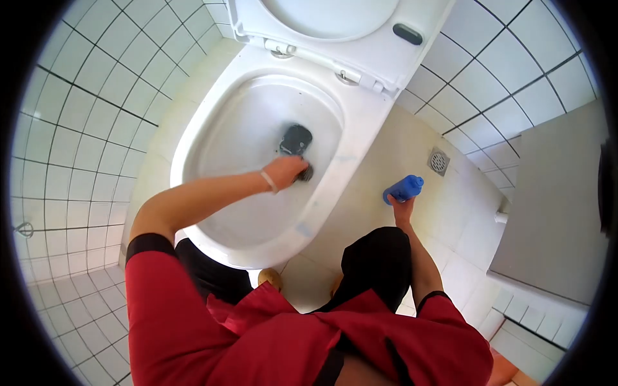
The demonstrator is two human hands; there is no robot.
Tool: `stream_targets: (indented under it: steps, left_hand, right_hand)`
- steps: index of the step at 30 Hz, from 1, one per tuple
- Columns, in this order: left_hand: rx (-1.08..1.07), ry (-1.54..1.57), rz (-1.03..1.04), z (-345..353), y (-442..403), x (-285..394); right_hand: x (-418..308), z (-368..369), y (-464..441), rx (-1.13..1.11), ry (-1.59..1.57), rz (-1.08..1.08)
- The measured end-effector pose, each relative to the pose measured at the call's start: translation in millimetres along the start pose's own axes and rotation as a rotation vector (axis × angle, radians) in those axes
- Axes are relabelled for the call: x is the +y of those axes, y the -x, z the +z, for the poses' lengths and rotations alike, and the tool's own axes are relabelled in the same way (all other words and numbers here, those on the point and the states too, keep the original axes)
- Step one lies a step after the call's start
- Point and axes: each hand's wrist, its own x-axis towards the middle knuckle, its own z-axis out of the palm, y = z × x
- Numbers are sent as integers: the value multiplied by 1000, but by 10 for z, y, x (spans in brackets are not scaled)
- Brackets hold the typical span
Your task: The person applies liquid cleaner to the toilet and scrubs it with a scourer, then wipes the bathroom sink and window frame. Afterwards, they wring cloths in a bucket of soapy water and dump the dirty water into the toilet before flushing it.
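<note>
Inside the white toilet bowl (238, 212), my left hand (284, 172) is closed around a dark scrubber (305, 172), pressed near the bowl's inner right side. Just above that hand lies the dark drain opening (296, 139) with water in it. To the right of the toilet, my right hand (402, 207) grips the lower end of a blue bottle (405, 188), which is tilted above the floor. The toilet's seat and lid (335, 29) are raised at the top of the view.
A round floor drain (438, 161) is set in the beige floor beyond the bottle. A grey cabinet (553, 206) stands at the right. White tiled walls (96, 116) rise on both sides. My knees are close to the toilet's front.
</note>
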Motion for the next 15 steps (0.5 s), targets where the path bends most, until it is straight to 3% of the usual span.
stream_targets:
  steps: [2, 4, 6, 8, 10, 13, 15]
  left_hand:
    - [39, 101, 53, -99, -21, 181]
    - [439, 276, -108, -243, -385, 553]
    - [550, 205, -9, -393, -717, 394]
    - [862, 96, -247, -357, -831, -6]
    - [987, -24, -297, -623, -764, -300]
    - [1098, 79, -530, -830, -637, -429]
    - [1091, -121, -405, -569, -894, -210]
  right_hand:
    - [24, -63, -42, 18, -28, 57]
    - [23, -108, -48, -16, -62, 9]
    - [46, -94, -83, -51, -94, -41]
    - [118, -4, -162, 41, -100, -5]
    - [174, 95, -259, 6, -139, -6]
    - [100, 120, -272, -36, -143, 16]
    - [49, 100, -248, -39, -113, 35]
